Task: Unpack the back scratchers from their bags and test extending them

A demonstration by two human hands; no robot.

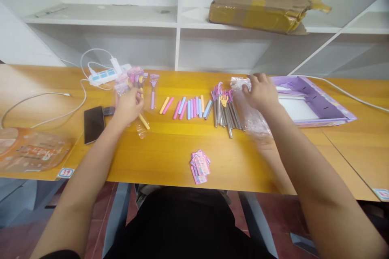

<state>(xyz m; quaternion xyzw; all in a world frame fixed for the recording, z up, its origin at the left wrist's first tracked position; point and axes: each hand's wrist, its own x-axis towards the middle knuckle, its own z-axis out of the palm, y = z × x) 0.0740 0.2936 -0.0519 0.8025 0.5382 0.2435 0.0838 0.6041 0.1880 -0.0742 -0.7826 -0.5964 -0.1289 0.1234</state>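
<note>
White shelving (121, 13) across back, taped carton (258, 10) on it. Wooden table (170, 149) before you. Purple box (322, 96) just right of your right hand (261, 92). Orange-printed bag (39, 151) far left. Clear bags (254, 118) at right hand; fingers bent, grip can't be told. Your left hand (128, 104) curled at wrapped scratchers (135, 73); can't tell whether gripping. Power strip (105, 76) crowds close behind it. Metal-rod scratchers (224, 100) beside clear bags. Phone (94, 124) near left forearm. Cards (200, 166) piled near front edge. Loose coloured handles (189, 109) mid-table.
</note>
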